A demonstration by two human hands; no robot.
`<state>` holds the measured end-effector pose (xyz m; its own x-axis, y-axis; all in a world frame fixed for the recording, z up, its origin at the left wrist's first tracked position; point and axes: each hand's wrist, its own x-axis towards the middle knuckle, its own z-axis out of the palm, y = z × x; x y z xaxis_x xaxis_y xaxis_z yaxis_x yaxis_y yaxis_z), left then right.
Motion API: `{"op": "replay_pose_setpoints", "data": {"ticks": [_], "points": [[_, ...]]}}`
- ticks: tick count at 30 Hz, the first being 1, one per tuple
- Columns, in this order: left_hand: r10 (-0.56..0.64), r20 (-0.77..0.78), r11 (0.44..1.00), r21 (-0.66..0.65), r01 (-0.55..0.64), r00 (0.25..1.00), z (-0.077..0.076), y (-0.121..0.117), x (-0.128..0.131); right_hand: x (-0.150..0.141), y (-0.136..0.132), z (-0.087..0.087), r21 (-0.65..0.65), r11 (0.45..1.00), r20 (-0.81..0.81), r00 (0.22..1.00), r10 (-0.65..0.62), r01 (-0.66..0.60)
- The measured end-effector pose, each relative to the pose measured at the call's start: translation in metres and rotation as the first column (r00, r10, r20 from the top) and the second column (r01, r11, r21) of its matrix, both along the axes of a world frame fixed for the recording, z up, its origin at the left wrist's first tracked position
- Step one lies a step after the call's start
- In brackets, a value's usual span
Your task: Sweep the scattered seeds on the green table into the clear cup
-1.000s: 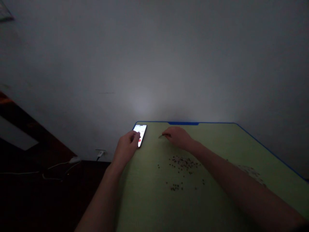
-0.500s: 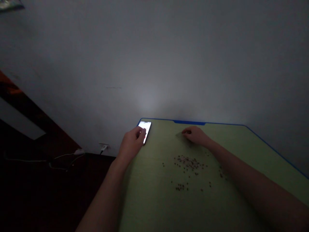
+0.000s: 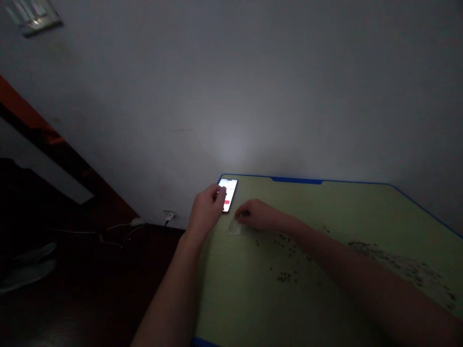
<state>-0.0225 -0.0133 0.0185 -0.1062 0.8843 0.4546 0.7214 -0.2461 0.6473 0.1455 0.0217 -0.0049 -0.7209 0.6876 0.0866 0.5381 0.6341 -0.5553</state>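
Over the lit screen of a phone (image 3: 230, 193) at the table's far left corner is my left hand (image 3: 209, 203). Its thumb and fingers are pinched together; what they hold, if anything, is too dark to make out. My right hand (image 3: 255, 214) is closed on a small clear plastic bag (image 3: 236, 227), just to the right of and nearer than the phone. Small dark beads or seeds (image 3: 285, 276) lie loose on the pale green table, some partly hidden by my right forearm.
The pale green table (image 3: 231, 299) has a blue rim and stands against a grey wall (image 3: 307, 96). A larger spread of small dark pieces (image 3: 401, 265) lies at the right. White cables (image 3: 119, 226) and a plug (image 3: 169, 218) are at the lower left. The room is dim.
My right hand has moved left and nearer with the clear bag, close to the phone. My left hand stays at the phone. The view has shifted left, and more dark pieces show at right.
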Motion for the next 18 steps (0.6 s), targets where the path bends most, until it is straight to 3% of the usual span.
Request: {"op": "replay_pose_setpoints", "data": {"ticks": [8, 13, 18], "points": [[0.014, 0.035, 1.000, 0.025, -0.015, 0.999, 0.000, -0.001, 0.000, -0.020, -0.028, 0.006, -0.061, 0.956, 0.033, 0.957, 0.290, -0.287], [0.017, 0.010, 0.999, 0.028, -0.017, 1.000, 0.001, -0.001, 0.001, -0.014, -0.047, 0.010, -0.103, 0.880, 0.031, 0.883, 0.469, -0.464], [-0.011, 0.023, 1.000, 0.027, 0.010, 1.000, 0.001, 0.000, 0.002, 0.000, -0.067, 0.011, -0.135, 0.829, 0.045, 0.832, 0.553, -0.543]]}}
